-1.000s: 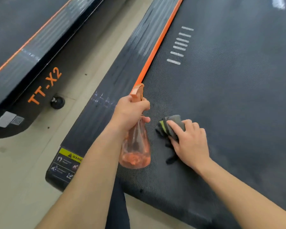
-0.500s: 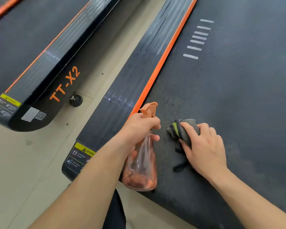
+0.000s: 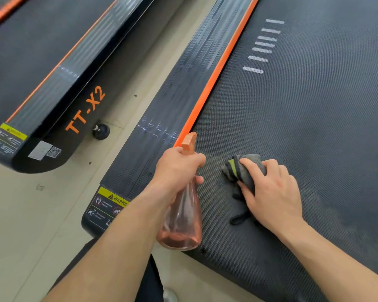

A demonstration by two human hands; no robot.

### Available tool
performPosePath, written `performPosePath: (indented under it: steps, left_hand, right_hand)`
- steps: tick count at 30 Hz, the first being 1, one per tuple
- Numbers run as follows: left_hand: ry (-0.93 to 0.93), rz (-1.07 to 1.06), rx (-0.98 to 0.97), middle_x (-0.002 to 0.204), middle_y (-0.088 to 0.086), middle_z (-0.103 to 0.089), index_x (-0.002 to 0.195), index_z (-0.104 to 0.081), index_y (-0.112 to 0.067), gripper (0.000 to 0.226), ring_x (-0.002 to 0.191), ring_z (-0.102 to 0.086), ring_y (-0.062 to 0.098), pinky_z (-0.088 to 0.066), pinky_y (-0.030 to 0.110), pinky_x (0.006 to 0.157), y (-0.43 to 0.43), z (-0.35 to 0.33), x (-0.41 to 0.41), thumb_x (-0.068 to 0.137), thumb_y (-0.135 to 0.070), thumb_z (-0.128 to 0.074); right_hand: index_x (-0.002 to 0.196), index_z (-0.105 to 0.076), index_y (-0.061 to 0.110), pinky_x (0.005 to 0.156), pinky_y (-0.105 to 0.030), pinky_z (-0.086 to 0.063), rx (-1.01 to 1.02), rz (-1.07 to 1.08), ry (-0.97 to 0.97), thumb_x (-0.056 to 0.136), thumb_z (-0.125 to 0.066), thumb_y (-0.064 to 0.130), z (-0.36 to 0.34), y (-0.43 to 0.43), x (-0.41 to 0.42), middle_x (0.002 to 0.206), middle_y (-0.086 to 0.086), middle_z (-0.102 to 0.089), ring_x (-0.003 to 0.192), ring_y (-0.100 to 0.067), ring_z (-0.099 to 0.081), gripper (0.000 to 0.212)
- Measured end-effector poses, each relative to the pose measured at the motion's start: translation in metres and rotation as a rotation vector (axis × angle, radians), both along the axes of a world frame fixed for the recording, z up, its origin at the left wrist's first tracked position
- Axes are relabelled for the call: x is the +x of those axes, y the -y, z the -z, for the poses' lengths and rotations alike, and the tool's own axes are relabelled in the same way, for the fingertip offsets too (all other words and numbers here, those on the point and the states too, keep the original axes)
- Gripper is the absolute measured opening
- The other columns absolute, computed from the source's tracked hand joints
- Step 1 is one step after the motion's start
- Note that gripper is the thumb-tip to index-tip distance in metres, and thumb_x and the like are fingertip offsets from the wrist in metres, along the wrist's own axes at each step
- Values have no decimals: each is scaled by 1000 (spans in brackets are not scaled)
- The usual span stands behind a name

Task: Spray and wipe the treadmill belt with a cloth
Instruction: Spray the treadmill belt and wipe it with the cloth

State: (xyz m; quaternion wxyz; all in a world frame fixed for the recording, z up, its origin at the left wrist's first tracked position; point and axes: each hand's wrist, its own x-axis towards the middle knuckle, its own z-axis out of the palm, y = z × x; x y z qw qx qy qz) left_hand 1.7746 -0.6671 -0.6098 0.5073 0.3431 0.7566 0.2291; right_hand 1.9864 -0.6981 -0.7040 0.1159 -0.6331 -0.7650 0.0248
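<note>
Head view: treadmill belt [image 3: 303, 127], dark and finely textured, fills the right side of the frame and runs away from the person. A row of short white stripes [image 3: 262, 46] is printed on it far up. Along the belt's left edge lies an orange strip [image 3: 216, 73], and beside that a ribbed black side rail [image 3: 172, 94] with a yellow warning label [image 3: 110, 203] at its near end.

The left hand [image 3: 177, 168] grips a spray bottle [image 3: 183, 219] by the neck, its fingers [image 3: 198, 179] curled round it just below the orange trigger head, whose nozzle points away up the belt. The bottle is clear with an orange tint and hangs tilted, its base toward the person, over the belt's near left corner (a little liquid sits in the base). It does not touch the belt.

Just right of the bottle, the right hand [image 3: 273, 192] presses a bunched grey cloth [image 3: 244, 168] with a yellow-green stripe flat onto the belt. Its fingers lie close together and nearly straight across the cloth, the thumb alongside; a dark loop of the cloth trails out under the wrist. A few small dark spots mark the belt near the cloth and by the bottle's base.

To the left, across a strip of pale floor [image 3: 20, 214], stands a second treadmill [image 3: 42, 73] lettered "TT-X2" in orange, with a small black foot [image 3: 101, 131] beneath it.
</note>
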Motion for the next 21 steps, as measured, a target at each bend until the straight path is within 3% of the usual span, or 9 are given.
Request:
performPosePath:
  steps: [4,8,13,17,21]
  left_hand:
    - [150,63,-162,68,6,-70,75,-64,-11,12,52,-65,21,-53,36,71,4,-3,1,67,-19,-67]
    - [187,158,-200,74,9,-71,84,-66,-6,4,50,-63,20,-51,29,60,8,-3,3,85,-9,-65]
    - [134,236,-143,95,5,-73,103,-74,0,35,56,-69,21,-60,38,82,9,-2,8,75,-22,-72]
    - [120,100,-57,104,13,-75,88,-67,-10,16,52,-68,20,-51,29,65,5,-7,0,78,-21,-71]
    - [126,-34,49,85,4,-65,78,-63,-11,8,51,-65,21,-48,26,57,-1,-12,-7,82,-11,-70]
  right_hand:
    - [134,-58,25,65,-41,-44,20,28,26,87,-70,43,-1,3,-2,103,-11,-51,84,-33,-50,52]
    - [134,-59,22,65,-43,-44,29,207,18,86,-71,39,-1,6,-3,105,-15,-54,87,-36,-52,52]
    - [137,-55,24,76,-49,-46,-36,431,-91,89,-66,42,-7,-16,21,110,-16,-52,95,-40,-51,52]
    - [141,-52,30,88,-50,-44,-26,393,-84,95,-60,47,-8,-60,15,121,-17,-50,109,-40,-50,50]
    - [139,-52,34,95,-50,-41,-18,318,-97,97,-55,50,-8,-146,-26,131,-17,-49,118,-40,-47,46]
